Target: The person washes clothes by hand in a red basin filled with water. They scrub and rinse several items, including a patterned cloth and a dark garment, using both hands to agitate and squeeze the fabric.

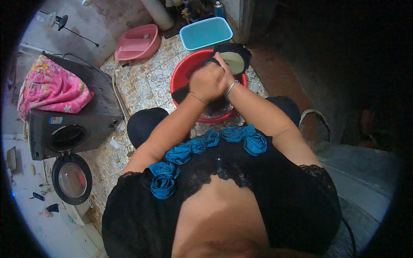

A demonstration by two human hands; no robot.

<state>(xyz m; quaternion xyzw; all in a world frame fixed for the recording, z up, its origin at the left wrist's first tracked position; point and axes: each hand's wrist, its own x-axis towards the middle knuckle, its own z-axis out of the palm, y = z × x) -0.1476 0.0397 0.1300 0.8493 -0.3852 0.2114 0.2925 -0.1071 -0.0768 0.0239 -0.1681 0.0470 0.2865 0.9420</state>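
Note:
A red plastic basin (174, 74) stands on the floor in front of me, with some water (216, 113) in it. Over it, my left hand (206, 80) is closed on dark, wet-looking cloth (180, 94), part of which hangs down at the basin's left side. My right hand (226, 68), with a silver bangle (231, 88) at the wrist, presses against the left one. Beyond its fingers, a black fabric piece with a pale greenish panel (235, 62) lies across the far right rim. The hands hide the part they grip.
Behind the basin are a light-blue rectangular tub (206, 34) and a pink basin (137, 45) with a ridged washboard surface. At left stands a grey front-loading washing machine (106, 87), its round door (71, 179) swung out and a pink patterned cloth (55, 87) on top.

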